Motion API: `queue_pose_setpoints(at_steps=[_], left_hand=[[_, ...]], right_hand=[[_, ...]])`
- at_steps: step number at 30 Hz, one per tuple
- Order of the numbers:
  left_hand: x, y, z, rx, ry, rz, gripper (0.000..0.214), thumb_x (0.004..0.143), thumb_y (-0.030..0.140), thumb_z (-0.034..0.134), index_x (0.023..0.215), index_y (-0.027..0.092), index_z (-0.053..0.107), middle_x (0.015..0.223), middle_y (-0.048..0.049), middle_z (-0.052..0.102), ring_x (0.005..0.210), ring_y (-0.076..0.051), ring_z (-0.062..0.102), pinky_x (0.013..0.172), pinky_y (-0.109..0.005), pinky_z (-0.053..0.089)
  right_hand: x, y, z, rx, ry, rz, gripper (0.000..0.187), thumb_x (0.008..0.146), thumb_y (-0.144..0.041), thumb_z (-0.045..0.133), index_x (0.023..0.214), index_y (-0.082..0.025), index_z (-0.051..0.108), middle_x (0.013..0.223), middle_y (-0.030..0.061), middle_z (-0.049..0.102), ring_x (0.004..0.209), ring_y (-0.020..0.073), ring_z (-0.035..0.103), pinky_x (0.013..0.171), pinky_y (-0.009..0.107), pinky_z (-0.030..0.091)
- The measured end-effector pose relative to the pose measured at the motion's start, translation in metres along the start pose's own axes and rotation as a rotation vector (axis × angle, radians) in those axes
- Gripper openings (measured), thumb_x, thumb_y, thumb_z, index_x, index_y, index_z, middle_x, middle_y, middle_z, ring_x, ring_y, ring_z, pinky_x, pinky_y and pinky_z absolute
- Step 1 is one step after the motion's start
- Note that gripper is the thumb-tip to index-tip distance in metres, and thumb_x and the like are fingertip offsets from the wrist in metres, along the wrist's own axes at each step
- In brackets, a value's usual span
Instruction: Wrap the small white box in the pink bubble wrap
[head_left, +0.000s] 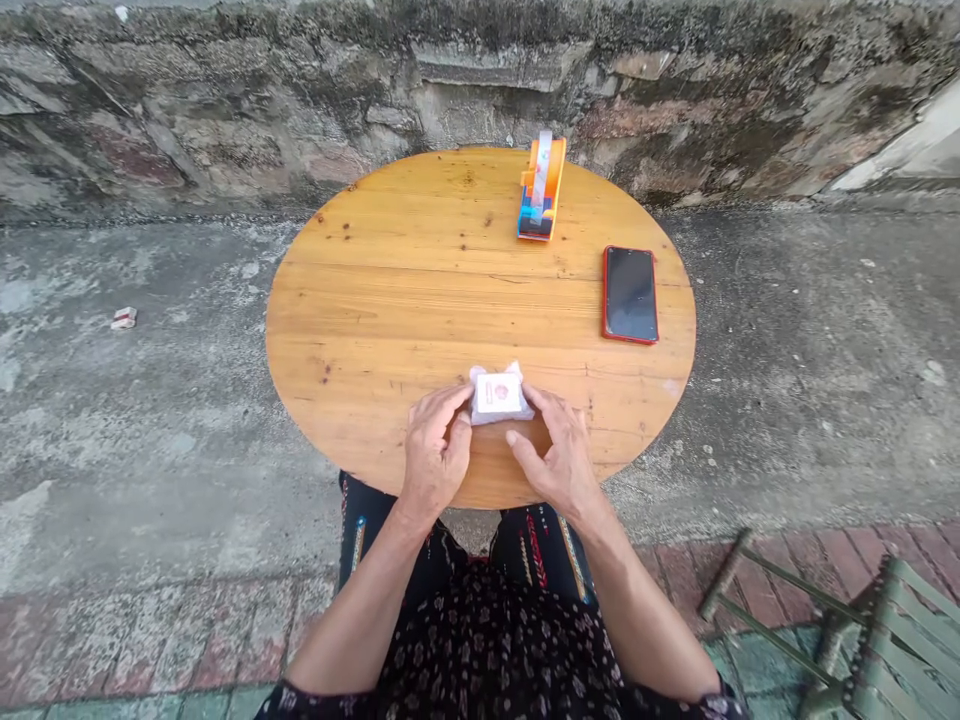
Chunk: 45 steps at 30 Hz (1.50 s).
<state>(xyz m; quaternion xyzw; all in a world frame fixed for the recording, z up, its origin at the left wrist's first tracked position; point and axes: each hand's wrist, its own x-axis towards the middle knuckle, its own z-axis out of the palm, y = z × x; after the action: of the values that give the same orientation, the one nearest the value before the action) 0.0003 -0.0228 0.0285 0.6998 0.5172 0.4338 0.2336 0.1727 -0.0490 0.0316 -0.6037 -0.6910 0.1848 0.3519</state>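
Note:
A small white packet (498, 395) with a pale label lies near the front edge of a round wooden table (390, 300). My left hand (435, 450) rests at its left side, fingers curled, thumb and fingertips pinching the packet's edge. From the right, my right hand (553, 452) touches the packet with its fingertips, the thumb stretched toward the left hand. Both forearms reach up from my lap.
An orange and blue tape dispenser (541, 190) stands at the table's far side. A phone in a red case (631, 294) lies face up on the right. A stone wall (225, 100) runs behind. A green metal chair (847, 640) sits low right.

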Motion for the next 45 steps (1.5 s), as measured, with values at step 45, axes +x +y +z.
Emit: queue_pose_setpoints(at_steps=[45], left_hand=[[-0.002, -0.005, 0.004, 0.041, 0.010, 0.052, 0.031, 0.085, 0.022, 0.060, 0.116, 0.023, 0.060, 0.115, -0.0068, 0.069, 0.107, -0.024, 0.061, 0.098, -0.045, 0.044]], right_hand=[[0.027, 0.019, -0.008, 0.182, -0.115, -0.028, 0.071, 0.084, -0.037, 0.066, 0.146, -0.026, 0.034, 0.128, 0.0115, 0.062, 0.120, 0.0280, 0.056, 0.098, 0.051, 0.045]])
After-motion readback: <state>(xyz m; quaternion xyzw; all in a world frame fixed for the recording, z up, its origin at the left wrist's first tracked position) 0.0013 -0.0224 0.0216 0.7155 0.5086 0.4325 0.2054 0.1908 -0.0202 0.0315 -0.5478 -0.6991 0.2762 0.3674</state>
